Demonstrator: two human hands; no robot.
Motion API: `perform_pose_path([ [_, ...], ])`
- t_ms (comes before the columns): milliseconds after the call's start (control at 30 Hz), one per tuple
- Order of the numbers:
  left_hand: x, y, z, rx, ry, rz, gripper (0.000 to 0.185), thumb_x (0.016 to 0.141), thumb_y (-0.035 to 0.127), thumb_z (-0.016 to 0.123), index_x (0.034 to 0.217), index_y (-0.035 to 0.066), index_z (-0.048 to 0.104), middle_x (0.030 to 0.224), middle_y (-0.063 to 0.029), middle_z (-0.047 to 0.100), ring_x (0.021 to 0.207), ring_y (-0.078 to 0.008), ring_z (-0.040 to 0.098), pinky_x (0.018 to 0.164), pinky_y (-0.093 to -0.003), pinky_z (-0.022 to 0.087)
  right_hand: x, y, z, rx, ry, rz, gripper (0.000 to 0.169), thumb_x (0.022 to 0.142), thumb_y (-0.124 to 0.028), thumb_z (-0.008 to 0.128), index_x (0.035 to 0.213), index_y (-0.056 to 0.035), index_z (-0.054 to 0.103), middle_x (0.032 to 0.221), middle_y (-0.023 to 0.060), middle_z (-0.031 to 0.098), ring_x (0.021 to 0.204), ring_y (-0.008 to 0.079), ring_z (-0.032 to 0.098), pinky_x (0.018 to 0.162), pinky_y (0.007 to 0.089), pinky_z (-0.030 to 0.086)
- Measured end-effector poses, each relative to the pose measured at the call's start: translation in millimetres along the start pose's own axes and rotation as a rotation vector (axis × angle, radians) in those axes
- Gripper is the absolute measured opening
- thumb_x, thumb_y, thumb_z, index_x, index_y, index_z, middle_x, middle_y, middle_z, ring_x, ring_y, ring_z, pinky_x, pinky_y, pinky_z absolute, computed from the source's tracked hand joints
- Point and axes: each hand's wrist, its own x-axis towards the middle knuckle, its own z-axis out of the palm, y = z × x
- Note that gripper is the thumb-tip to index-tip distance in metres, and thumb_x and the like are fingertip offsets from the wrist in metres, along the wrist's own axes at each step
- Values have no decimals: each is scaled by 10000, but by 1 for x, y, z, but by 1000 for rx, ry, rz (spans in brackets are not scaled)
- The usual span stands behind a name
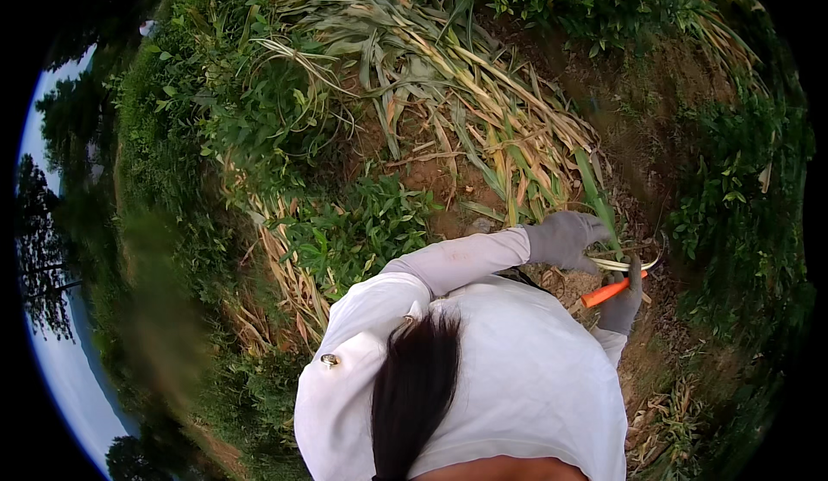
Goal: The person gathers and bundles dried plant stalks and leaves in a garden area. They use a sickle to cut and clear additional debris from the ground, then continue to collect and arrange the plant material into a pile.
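Note:
My right hand, in a grey glove, is closed around the orange handle of a sickle. Its thin curved blade points up and away at the right. Pale plant strands run between my two hands, next to the handle. My left hand, also in a grey glove, reaches across my body with thumb and fingers apart. A long green leaf comes down by its fingertips; whether the fingers grip the leaf or the strands is hidden. Cut maize-like stalks lie heaped beyond my hands.
Leafy green plants grow in rows on both sides, with bare brown soil between them. More dry stalks lie at the left. A bundle of pale strands rests on the plants at the upper left.

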Motion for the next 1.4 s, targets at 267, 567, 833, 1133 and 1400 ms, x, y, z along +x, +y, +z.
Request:
perform_pose_path([
  [267,7,23,4,-191,-633,-210,375,903,456,573,1038,119,664,800,-80,688,733,-247,673,704,-380,507,-40,-22,26,86,174,-23,245,949,-207,644,1129,-54,581,923,14,603,682,93,523,601,252,441],
  [567,11,0,-43,-362,-810,-456,340,957,385,531,965,73,666,684,-14,581,608,-107,582,577,-270,478,-41,-36,-32,140,471,-246,194,911,-200,691,1026,-70,604,823,10,610,622,90,525,596,282,481],
  [833,12,-24,-47,-274,-856,-328,293,949,332,579,942,48,653,690,-37,627,615,-121,593,588,-280,477,-53,-32,-98,262,766,-425,150,921,-175,669,958,-43,607,723,25,597,551,110,531,517,283,482],
  [1133,46,-31,-40,-403,-845,-486,304,944,316,618,933,14,648,629,13,517,476,-83,431,430,-243,339,-96,-2,-146,180,760,-194,301,924,-348,669,986,-70,572,747,26,572,547,127,529,513,301,481],
  [1400,19,-56,-75,-586,57,-700,288,993,309,567,990,25,616,622,47,431,462,-41,322,399,-221,251,-84,52,-182,264,474,316,175,916,-203,621,910,-66,512,693,9,468,513,117,425,473,287,379],
])
